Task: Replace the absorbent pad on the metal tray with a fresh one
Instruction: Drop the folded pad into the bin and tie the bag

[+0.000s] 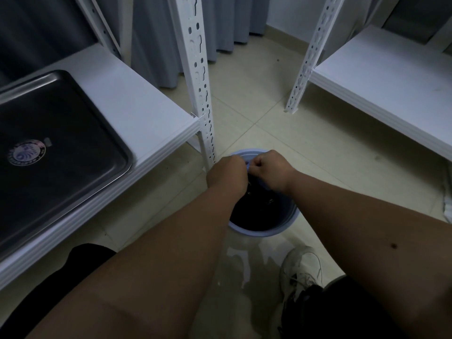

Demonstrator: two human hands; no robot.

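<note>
The metal tray (73, 133) lies on the white shelf at the left. It is bare inside except for a round sticker (27, 152), with no pad on it. My left hand (227, 174) and my right hand (269, 171) are fists side by side over the blue bin (259, 232) on the floor. Both pinch a small bluish piece (247, 163) between them, which looks like the folded pad. More blue shows under my right wrist. Most of it is hidden by my hands. The bin has a black liner (256, 211).
A white slotted upright (200, 77) of the left shelf (146, 113) stands just left of the bin. A second white shelf (381, 84) stands at the right. My shoe (300, 270) and a wet patch (234, 265) are on the tiled floor in front of the bin.
</note>
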